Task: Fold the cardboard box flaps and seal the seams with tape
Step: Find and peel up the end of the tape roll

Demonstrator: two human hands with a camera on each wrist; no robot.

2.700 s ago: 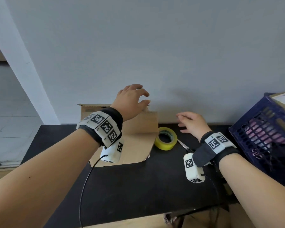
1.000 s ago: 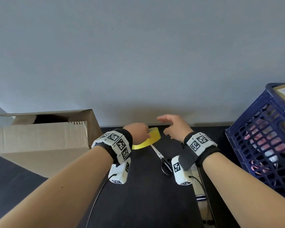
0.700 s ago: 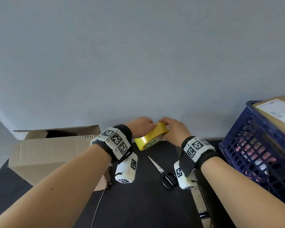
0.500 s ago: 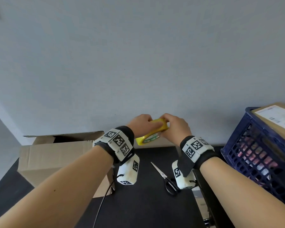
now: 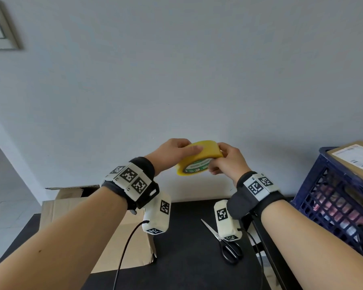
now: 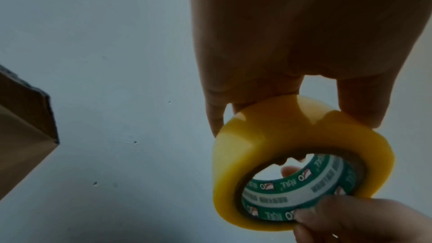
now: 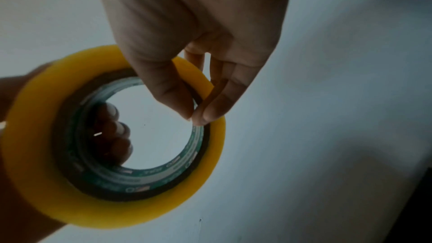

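Note:
A yellow tape roll [image 5: 199, 158] with a green-and-white printed core is held up in front of the wall, well above the table. My left hand [image 5: 176, 151] grips its left side, fingers over the outer face and through the core. My right hand [image 5: 226, 160] pinches its right rim between thumb and fingers. The left wrist view shows the tape roll [image 6: 301, 162] under my left hand [image 6: 304, 62]. In the right wrist view my right hand [image 7: 196, 62] nips the edge of the tape roll [image 7: 112, 136]. The cardboard box [image 5: 76, 208] lies at the table's left, top flaps open.
Black-handled scissors [image 5: 224, 241] lie on the black table [image 5: 187, 258], below my right wrist. A dark blue crate [image 5: 340, 204] with a labelled parcel on top stands at the right. A plain wall runs close behind the table.
My left hand left the box and took the tape roll from the table. Both hands then raised it, and the right hand closed on its rim.

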